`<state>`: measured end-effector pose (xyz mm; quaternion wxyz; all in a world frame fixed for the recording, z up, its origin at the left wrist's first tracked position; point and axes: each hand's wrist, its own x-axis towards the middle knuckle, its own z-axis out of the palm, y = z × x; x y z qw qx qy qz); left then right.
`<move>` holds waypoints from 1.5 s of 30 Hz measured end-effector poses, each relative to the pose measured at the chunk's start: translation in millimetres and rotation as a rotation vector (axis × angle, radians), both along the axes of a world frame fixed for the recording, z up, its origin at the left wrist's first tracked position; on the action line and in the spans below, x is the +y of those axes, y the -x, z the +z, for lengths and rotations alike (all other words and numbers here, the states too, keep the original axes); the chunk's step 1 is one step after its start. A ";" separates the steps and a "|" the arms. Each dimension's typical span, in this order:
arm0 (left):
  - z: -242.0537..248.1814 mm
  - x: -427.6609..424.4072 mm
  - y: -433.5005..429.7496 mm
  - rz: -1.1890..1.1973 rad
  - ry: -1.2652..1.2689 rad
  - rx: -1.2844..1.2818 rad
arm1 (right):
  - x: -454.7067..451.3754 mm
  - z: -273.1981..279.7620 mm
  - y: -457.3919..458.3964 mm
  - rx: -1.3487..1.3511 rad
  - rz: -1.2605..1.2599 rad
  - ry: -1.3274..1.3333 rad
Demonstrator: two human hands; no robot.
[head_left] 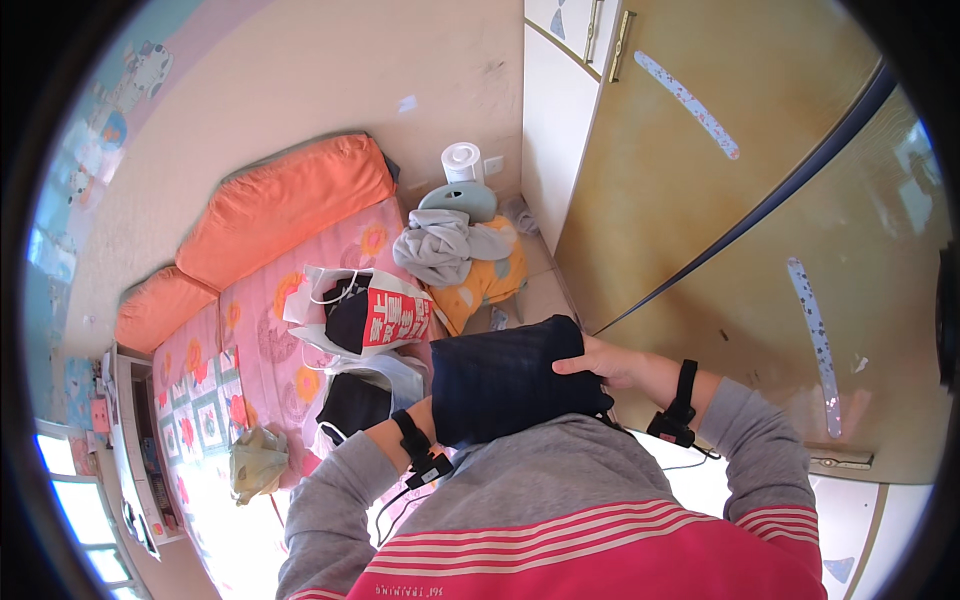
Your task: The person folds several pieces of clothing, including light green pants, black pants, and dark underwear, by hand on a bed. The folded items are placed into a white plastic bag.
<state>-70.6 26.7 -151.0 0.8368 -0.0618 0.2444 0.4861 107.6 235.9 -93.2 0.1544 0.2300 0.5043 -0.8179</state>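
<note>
A folded dark navy cloth bundle (510, 379), likely a garment, is held in front of my waist. My right hand (604, 361) grips its right end, with the thumb lying over the top face. My left forearm runs under the bundle's left edge, and the cloth hides the left hand, so its fingers cannot be seen. Just left of the bundle, a white plastic bag (409, 379) with black contents (356, 403) rests on the bed. Beyond it is a white and red printed shopping bag (397, 315) holding dark items (346, 319).
The bed (259, 322) has a pink flowered cover and orange cushioned headboard (292, 202). A tied plastic bag (256, 461) lies on it. Grey clothing (435, 244) and a yellow cloth (480, 289) cover a grey-backed chair (457, 199). A tall wardrobe (697, 217) stands close on my right.
</note>
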 end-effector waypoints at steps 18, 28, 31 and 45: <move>72.7 39.9 13.8 -0.404 -0.549 1.980 | 17.9 -4.3 64.8 -0.179 0.023 0.048; 36.7 56.0 48.9 0.233 -0.017 1.275 | 45.5 -7.6 73.3 0.078 -0.275 -0.899; 30.5 57.7 53.3 0.444 0.146 1.135 | 27.4 -15.9 65.6 0.119 -0.242 -1.231; 16.3 45.2 19.9 0.659 -0.013 0.828 | 9.5 -29.6 96.9 0.144 -0.303 0.251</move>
